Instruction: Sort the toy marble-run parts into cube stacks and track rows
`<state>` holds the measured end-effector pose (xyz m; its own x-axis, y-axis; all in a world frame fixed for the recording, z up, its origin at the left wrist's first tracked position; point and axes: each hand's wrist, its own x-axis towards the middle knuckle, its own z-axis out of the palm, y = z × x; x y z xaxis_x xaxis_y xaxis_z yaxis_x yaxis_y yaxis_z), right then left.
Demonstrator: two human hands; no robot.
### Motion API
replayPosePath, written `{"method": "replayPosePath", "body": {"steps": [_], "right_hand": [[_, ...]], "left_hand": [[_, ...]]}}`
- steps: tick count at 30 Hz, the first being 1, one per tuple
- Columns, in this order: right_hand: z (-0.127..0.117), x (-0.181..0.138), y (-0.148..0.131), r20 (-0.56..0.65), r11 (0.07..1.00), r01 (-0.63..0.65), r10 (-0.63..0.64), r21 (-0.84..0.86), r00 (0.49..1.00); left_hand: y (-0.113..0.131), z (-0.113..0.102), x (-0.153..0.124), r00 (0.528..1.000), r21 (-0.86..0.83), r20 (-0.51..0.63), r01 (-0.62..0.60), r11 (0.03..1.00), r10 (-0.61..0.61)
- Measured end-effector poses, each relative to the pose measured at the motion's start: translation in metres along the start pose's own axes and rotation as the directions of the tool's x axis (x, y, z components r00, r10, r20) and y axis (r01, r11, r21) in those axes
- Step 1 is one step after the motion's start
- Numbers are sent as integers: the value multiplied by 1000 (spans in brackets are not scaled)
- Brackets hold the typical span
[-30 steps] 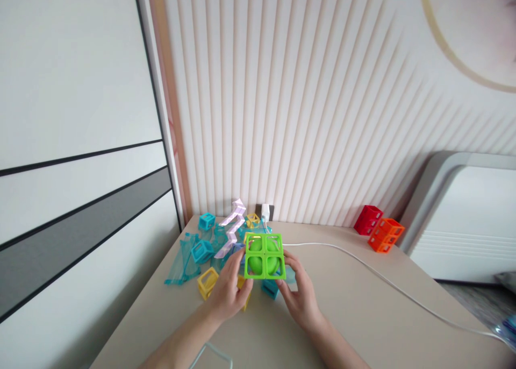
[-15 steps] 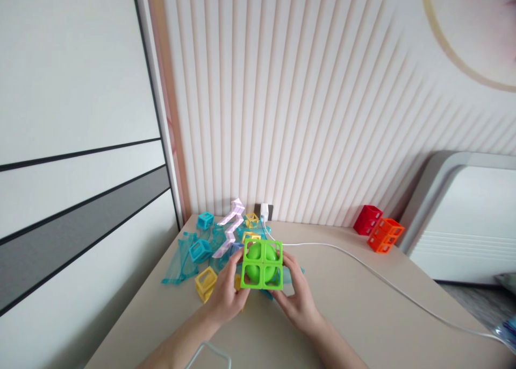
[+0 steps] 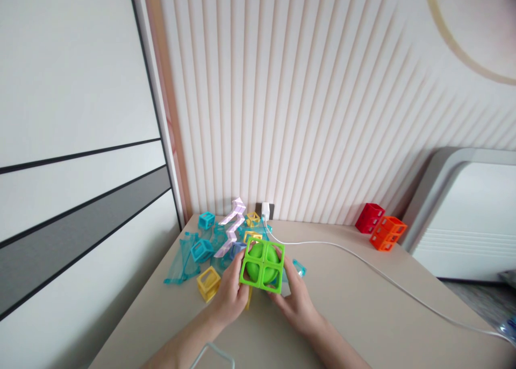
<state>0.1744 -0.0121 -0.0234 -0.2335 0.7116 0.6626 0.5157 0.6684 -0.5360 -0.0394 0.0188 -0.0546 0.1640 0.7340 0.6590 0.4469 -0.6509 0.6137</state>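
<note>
Both hands hold a bright green open-frame block with a green rounded piece inside, raised a little above the beige table. My left hand grips its left and lower edge with curled fingers. My right hand grips its right side, thumb on the frame. The block is tilted slightly clockwise. Behind it lies a heap of small frame cubes: teal cubes, yellow cubes and clear teal ramp pieces.
A pale purple zigzag piece stands in the heap near the wall. A white plug sits in a wall socket, its white cable running right across the table. A red cube and orange block stand at the back right.
The green block has come slightly nearer and lower and turned a little clockwise in my hands. Both hands keep their grip on it.
</note>
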Motion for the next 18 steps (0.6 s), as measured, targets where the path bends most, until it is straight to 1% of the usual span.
{"method": "replayPosePath", "body": {"steps": [3,7,9,12,14,18], "right_hand": [[-3,0,0,21,999,-30,30,12,999],[-5,-1,6,45,999,-38,38,-4,998],[-4,-2,8,26,999,-40,41,-18,999],[-3,-2,10,-21,998,-57,56,-35,998],[-2,-2,9,-32,997,-67,65,-43,997],[-1,0,5,8,995,-76,77,-60,997]], "left_hand": [[2,-7,7,1000,-20,5,24,1000,-24],[7,-16,15,999,-41,48,22,999,-20],[9,-17,17,998,-42,64,19,999,-16],[11,-14,15,996,-54,83,-22,998,27],[12,-11,14,998,-52,60,-26,998,29],[13,-13,16,1000,-44,3,0,999,0]]}}
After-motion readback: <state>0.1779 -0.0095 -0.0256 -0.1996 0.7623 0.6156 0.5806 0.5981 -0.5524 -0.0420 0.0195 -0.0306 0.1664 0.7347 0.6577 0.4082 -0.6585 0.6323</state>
